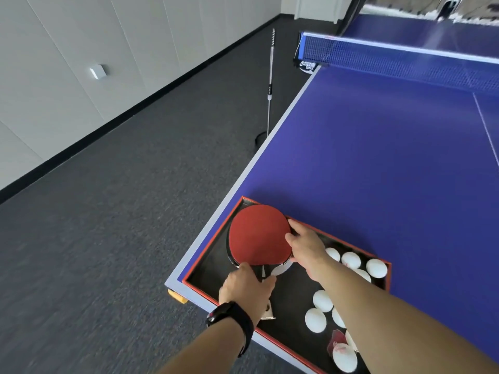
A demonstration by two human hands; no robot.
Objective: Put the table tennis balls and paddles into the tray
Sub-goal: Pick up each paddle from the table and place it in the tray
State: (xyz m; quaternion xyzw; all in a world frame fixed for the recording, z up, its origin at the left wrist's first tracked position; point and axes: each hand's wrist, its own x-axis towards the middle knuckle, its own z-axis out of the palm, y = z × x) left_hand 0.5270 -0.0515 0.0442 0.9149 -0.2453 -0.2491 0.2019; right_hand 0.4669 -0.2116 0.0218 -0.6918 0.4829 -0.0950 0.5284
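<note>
A shallow rectangular tray with a red rim and black floor [216, 255] was found set on the near left corner of the blue table tennis table [378, 147]. A red-faced paddle with a black edge [258, 234] was seen lying in the far left part of the tray, on top of what appeared to be a second, black-edged paddle, of which only a dark rim showed. The left hand [244, 291], a black watch [232, 317] worn on its wrist, was closed around the paddle handle, the fingers curled over it and the thumb laid along its side. The right hand [306, 245] was placed at the right edge of the red blade, the thumb pressed on the red face; whether the remaining fingers gripped beneath could not be told. White table tennis balls [322, 300] were noted loose in the right part of the tray, several partly hidden by the right forearm. A blue net [405, 54] was stretched across the table beyond. A slender metal pole on a dark round base [270, 85] stood on the grey carpet beside the table.
</note>
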